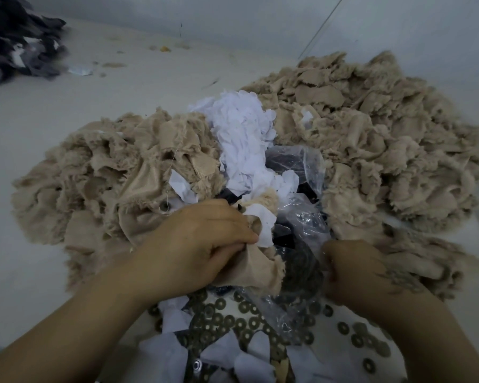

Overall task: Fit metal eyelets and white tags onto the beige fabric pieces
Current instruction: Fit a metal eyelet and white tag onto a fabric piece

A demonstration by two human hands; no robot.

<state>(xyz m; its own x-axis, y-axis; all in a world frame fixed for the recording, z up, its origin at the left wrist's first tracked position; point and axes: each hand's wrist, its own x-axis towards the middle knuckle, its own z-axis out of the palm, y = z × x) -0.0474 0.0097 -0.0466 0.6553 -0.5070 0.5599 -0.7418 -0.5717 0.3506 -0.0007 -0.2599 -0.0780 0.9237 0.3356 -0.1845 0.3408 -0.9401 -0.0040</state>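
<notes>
My left hand (202, 241) grips a beige fabric piece (256, 268) together with a white tag (263, 219), pinched between thumb and fingers. My right hand (354, 272) is curled at the mouth of a clear plastic bag (302, 217) that holds dark metal parts; what its fingertips hold is hidden. Several bronze ring-shaped eyelets (233, 322) lie scattered just below my hands, mixed with loose white tags (174, 316). A heap of white tags (241, 134) sits between two large beige fabric piles.
One beige fabric pile (94, 172) spreads to the left, a bigger one (385, 134) to the right. A heap of dark grey fabric (20, 42) lies at the far left on the pale work surface (25, 128). A wall (398, 23) rises behind.
</notes>
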